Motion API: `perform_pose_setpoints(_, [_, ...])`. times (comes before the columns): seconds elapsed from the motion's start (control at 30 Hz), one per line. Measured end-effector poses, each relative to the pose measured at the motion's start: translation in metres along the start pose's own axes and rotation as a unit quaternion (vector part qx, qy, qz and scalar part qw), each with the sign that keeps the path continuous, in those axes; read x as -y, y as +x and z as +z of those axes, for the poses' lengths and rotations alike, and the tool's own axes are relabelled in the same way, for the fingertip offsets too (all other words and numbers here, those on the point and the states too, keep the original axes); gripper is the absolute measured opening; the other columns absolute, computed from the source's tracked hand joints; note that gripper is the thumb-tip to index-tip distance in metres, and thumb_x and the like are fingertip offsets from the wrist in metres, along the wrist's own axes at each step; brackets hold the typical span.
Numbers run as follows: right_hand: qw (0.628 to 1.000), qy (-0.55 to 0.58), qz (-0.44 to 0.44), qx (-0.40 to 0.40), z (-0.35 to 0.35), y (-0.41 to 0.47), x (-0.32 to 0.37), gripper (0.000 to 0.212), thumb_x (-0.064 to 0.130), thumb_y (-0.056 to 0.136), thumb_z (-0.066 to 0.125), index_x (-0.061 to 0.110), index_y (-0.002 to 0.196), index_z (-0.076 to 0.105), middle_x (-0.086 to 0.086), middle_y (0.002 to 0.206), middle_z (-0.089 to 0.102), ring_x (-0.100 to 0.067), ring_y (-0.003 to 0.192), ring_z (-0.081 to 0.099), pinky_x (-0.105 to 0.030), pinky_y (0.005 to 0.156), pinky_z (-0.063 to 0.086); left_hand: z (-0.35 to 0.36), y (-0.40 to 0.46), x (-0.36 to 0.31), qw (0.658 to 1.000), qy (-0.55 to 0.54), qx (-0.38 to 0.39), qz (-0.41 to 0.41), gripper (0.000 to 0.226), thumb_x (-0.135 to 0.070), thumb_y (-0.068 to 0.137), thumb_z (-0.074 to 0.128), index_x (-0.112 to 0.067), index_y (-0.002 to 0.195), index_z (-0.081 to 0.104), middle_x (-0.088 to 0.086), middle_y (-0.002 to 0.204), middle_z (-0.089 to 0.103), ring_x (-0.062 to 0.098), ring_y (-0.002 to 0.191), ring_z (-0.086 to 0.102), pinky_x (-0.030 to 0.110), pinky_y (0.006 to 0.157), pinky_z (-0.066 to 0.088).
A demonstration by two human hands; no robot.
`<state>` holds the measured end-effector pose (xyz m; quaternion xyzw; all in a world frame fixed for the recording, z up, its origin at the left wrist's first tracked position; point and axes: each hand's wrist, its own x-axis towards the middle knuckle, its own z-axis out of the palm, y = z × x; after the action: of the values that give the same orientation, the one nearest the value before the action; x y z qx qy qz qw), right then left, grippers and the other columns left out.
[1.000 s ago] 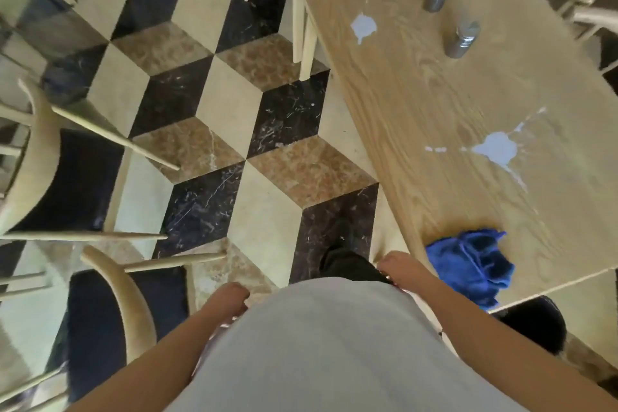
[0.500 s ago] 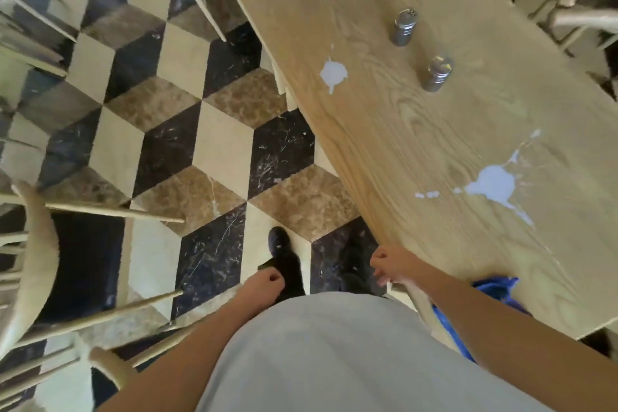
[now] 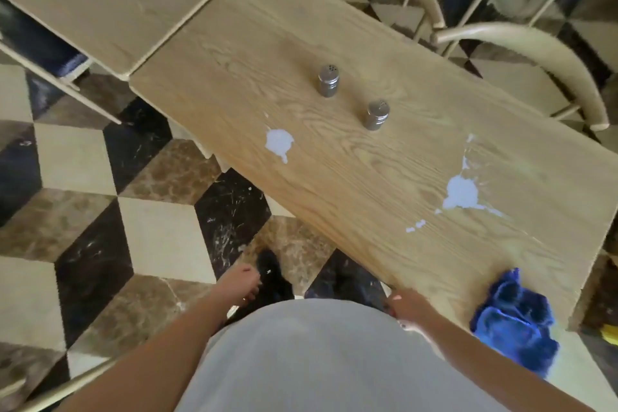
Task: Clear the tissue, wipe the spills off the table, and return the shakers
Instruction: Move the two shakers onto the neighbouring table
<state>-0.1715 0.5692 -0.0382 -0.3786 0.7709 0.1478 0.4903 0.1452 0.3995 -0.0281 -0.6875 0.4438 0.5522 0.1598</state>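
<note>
Left hand is hanging over the patterned floor, grip loosely curled and grasping nothing, off the bench. A dark shoe is showing just right of that grip. Up and right of the left grip, a small white spill is sitting on the bench near its floor-side edge. Further up-right, two metal shakers are standing upright: the far shaker and the near shaker, close but apart, both well away from either grip. Right hand is hovering at the near bench edge; grip looks relaxed and is grasping nothing, though whether it is touching the edge cannot be told. Above and right of the right grip, a larger white spill with splatter streaks is lying on the bench. Just right of the right grip, a crumpled blue cloth is lying at the bench corner, partly overhanging, not touched. Two pale chairs are standing on the far side.
</note>
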Motion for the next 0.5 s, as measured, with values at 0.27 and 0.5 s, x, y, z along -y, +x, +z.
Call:
perform_pose_setpoints(0.27, [0.972,0.199,0.080,-0.094,-0.004,0.001,0.095,0.017,0.014,0.096,0.051,0.017,0.090,0.067,-0.005,0.097,0.064,-0.025,0.097,0.061,-0.033,0.086,0.048,-0.105,0.037,-0.089,0.969,0.238,0.027,0.054,0.013,-0.020,0.092,0.044,-0.012,0.087,0.053,0.009,0.077,0.055,0.023,0.061,0.053,0.028,0.054,0.042])
perform_pose_setpoints(0.5, [0.948,0.296,0.088,-0.081,-0.076,0.042,0.136,0.014,0.016,0.083,0.065,0.021,0.096,0.067,-0.006,0.099,0.071,-0.023,0.089,0.061,-0.030,0.081,0.050,-0.127,0.063,-0.224,0.921,0.344,0.030,0.180,0.022,-0.024,0.094,0.046,-0.007,0.102,0.058,0.009,0.089,0.054,0.027,0.081,0.056,0.034,0.069,0.038])
